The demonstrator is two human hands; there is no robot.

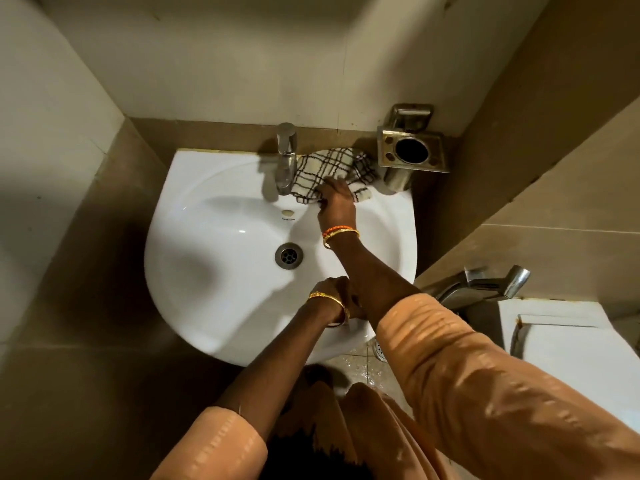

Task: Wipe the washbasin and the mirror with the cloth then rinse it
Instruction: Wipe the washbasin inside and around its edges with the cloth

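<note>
Head view: looking straight down on a wall-mounted basin in a tiled corner.
Washbasin (214, 271): white, rounded front, filling the centre; drain (289, 256) near mid-bowl, small overflow cap (287, 213) at 12 o'clock from the drain.
Tap (285, 157): chrome, upright on the back ledge at 12 o'clock of the bowl, spout pointing toward the drain.
Cloth (329, 168): cream with dark check lines, crumpled on the back ledge at 1 o'clock from the drain, touching the tap's right flank and lying just beside the metal holder.
Right hand (336, 202): reaching across the bowl, fingers curled down onto the near edge of the cloth and bunching it; orange and gold bangles at the wrist.
Left hand (341, 292): at 5 o'clock from the drain, over the front rim, largely hidden behind the right forearm; finger posture and any hold cannot be told; gold bangles at the wrist.
Metal holder (412, 148): square steel wall fitting with a round cup opening, at 3 o'clock from the cloth.
Second tap (485, 282): chrome lever fitting, at 3 o'clock beyond the basin's right rim.
Sleeves (485, 393): peach fabric, lower right and lower centre.
Floor (363, 365): wet tiles below the front rim, at 6 o'clock.
</note>
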